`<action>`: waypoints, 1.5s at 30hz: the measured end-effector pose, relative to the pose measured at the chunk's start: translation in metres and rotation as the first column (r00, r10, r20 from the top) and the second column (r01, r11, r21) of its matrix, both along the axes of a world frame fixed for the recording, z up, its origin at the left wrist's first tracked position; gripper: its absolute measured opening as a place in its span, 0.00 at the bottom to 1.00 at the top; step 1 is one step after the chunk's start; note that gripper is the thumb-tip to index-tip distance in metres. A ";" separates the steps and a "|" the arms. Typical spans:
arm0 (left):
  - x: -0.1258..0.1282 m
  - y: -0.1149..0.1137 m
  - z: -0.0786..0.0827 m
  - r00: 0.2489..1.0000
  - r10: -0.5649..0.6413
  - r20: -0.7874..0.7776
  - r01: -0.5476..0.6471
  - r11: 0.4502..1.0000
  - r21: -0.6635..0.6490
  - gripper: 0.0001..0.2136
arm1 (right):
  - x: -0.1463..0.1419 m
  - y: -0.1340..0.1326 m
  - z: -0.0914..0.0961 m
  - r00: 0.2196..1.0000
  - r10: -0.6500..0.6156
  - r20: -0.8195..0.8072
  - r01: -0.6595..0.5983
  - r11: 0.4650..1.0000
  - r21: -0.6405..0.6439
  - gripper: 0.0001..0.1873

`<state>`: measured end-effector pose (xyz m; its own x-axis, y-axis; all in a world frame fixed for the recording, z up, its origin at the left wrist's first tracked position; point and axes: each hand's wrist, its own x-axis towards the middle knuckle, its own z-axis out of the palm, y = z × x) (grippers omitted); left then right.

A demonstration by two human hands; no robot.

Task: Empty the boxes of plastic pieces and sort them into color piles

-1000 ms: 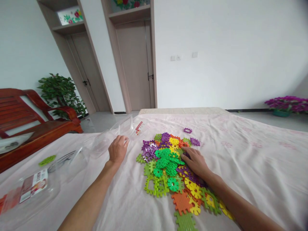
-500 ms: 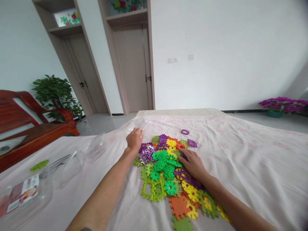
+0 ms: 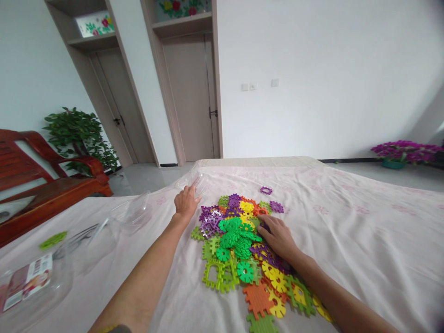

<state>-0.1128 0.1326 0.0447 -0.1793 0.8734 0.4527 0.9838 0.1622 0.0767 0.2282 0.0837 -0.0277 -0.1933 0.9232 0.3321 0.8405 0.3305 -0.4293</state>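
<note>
A pile of interlocking plastic toy pieces in green, purple, yellow and orange lies on the cloth, with bright green notched discs (image 3: 239, 238) heaped at its middle. My left hand (image 3: 186, 202) is just beyond the pile's left side, fingers bent at the near edge of a clear plastic container (image 3: 194, 178); the exact contact is hard to see. My right hand (image 3: 279, 235) lies over the right side of the pile, fingers stretched out flat across purple pieces (image 3: 265, 252). Those pieces are partly hidden under the palm.
More clear plastic containers (image 3: 133, 215) stand along the left, one with a printed label (image 3: 29, 282). A green piece (image 3: 53, 240) lies near them. A purple ring piece (image 3: 266, 190) sits beyond the pile. The pink-white cloth (image 3: 360, 249) has wrinkles.
My left hand has moved left, away from the pile, and the clear container beside it has shifted left too. My right hand stays on the pile.
</note>
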 end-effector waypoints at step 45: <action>0.015 -0.168 -0.039 0.942 -0.256 0.219 0.305 0.923 -0.233 0.33 | -0.126 -0.017 0.030 0.692 0.428 -0.582 -0.578 0.811 -0.091 0.21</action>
